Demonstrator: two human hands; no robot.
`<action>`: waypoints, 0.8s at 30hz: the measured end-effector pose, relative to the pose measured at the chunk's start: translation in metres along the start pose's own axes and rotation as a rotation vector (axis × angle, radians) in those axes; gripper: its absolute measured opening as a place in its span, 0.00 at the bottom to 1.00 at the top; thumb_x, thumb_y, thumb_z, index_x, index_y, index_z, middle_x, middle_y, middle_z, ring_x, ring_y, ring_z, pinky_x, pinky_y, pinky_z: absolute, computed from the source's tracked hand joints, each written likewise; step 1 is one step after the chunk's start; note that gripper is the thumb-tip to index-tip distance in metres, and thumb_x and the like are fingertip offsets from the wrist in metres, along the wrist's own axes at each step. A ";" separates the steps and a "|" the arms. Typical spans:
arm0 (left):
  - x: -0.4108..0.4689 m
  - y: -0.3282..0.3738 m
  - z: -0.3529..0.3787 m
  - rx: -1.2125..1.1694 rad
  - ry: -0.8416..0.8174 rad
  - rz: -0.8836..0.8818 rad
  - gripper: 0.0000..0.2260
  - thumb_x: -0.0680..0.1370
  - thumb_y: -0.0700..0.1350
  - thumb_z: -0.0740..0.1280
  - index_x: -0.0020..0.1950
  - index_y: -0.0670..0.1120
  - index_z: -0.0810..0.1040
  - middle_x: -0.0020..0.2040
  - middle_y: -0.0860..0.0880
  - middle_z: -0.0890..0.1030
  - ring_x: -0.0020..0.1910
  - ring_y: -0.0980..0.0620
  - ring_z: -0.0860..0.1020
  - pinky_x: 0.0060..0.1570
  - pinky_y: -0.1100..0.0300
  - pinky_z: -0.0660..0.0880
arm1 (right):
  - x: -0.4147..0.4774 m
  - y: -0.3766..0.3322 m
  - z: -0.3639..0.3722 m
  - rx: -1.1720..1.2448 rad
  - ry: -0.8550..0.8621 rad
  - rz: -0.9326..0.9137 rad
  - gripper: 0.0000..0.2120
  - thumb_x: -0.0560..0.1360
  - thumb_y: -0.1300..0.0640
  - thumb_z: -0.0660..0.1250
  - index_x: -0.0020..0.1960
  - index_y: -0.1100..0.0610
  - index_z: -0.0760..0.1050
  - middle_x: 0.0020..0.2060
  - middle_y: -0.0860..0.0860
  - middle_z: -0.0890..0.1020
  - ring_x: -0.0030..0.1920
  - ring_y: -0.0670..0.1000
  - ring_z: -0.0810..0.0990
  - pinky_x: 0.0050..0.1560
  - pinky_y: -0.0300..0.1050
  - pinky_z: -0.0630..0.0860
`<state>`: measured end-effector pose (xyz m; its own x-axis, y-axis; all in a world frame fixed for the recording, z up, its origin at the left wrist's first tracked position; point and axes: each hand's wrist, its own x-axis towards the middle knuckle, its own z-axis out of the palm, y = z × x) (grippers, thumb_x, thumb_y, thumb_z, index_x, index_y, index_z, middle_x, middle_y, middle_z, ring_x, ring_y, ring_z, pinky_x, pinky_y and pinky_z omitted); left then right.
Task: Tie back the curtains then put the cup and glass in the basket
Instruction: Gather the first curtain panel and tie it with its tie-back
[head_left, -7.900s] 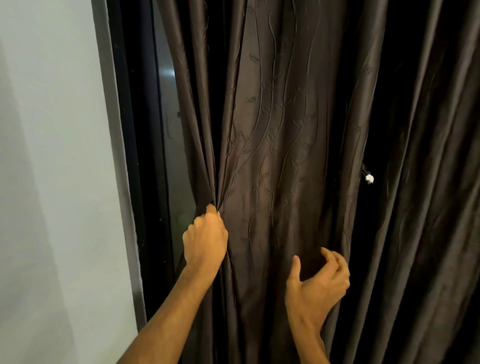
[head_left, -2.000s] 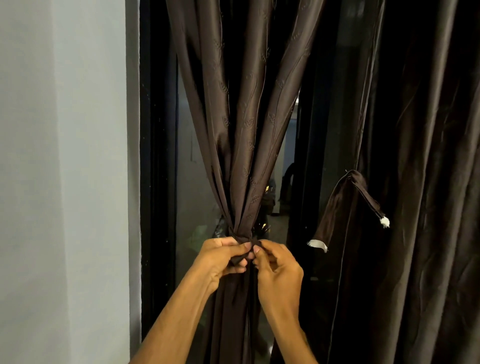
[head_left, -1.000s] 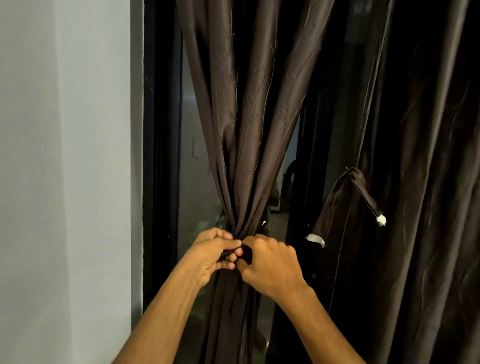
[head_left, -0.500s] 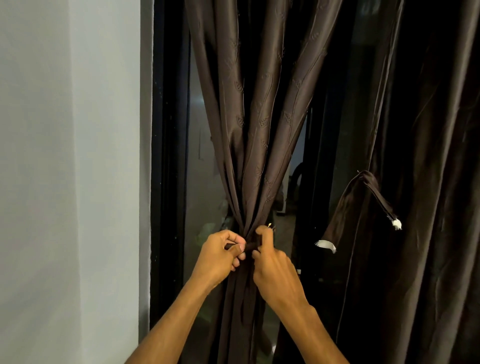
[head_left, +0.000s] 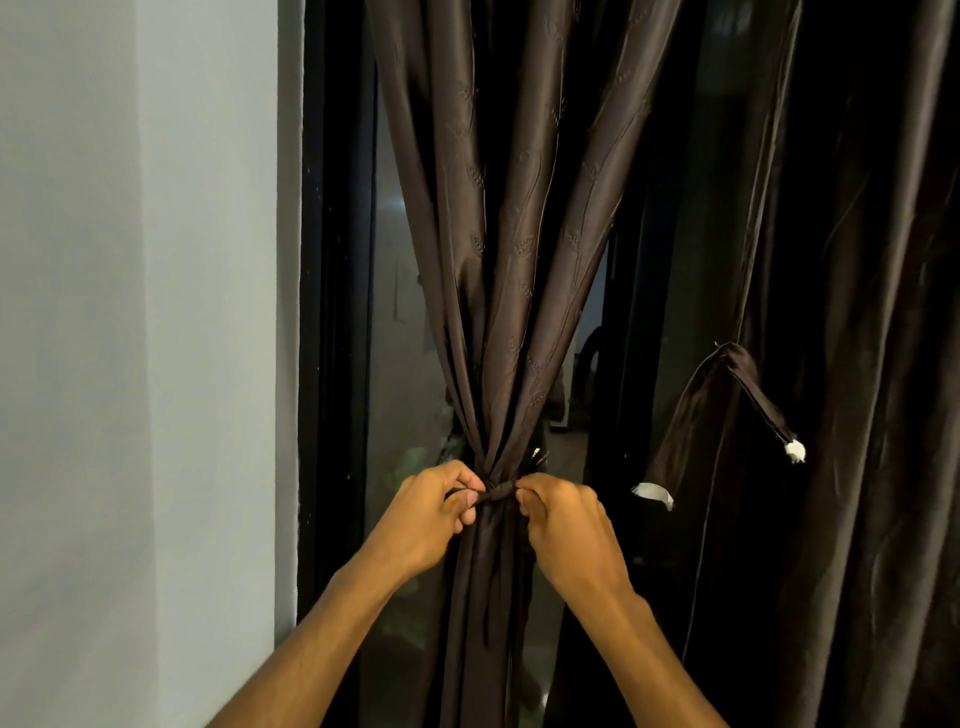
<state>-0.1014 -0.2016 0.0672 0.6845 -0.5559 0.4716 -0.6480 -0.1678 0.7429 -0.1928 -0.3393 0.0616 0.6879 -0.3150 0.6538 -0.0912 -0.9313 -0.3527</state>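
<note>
Left hand (head_left: 426, 512) and right hand (head_left: 563, 525) each pinch an end of the narrow brown fabric tie-back (head_left: 497, 491) cinching the gathered dark-brown embossed curtain (head_left: 519, 260) (first step, I judge); next: fasten it securely.

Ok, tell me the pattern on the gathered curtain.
Dark brown curtain with embossed leafy vines; head view shows it best.

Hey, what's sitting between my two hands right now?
In the head view, the tie band, wrapped round the gathered curtain, spans the gap between the left hand and the right hand; each hand pinches one end.
</note>
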 end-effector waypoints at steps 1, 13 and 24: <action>0.002 0.000 -0.003 0.008 0.017 0.010 0.07 0.80 0.38 0.62 0.48 0.46 0.79 0.35 0.49 0.81 0.33 0.56 0.76 0.38 0.58 0.75 | 0.003 0.000 -0.004 -0.007 -0.012 0.010 0.11 0.81 0.58 0.60 0.42 0.54 0.76 0.35 0.49 0.79 0.36 0.49 0.80 0.39 0.50 0.79; 0.019 -0.008 -0.021 0.020 0.130 -0.032 0.06 0.79 0.39 0.65 0.45 0.47 0.79 0.33 0.49 0.81 0.28 0.56 0.74 0.34 0.57 0.73 | 0.025 0.027 -0.024 0.114 -0.073 0.109 0.08 0.77 0.65 0.64 0.42 0.63 0.81 0.36 0.55 0.83 0.37 0.52 0.82 0.38 0.47 0.81; -0.006 -0.006 0.028 -0.062 0.252 -0.237 0.13 0.77 0.50 0.67 0.39 0.42 0.73 0.27 0.47 0.81 0.22 0.55 0.74 0.33 0.57 0.75 | 0.001 0.056 -0.007 0.126 -0.132 0.105 0.15 0.78 0.68 0.62 0.43 0.49 0.78 0.37 0.46 0.79 0.37 0.42 0.77 0.37 0.33 0.73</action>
<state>-0.1114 -0.2199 0.0466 0.8797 -0.2872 0.3791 -0.4446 -0.2139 0.8698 -0.2026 -0.3928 0.0471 0.7684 -0.3744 0.5191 -0.0816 -0.8618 -0.5007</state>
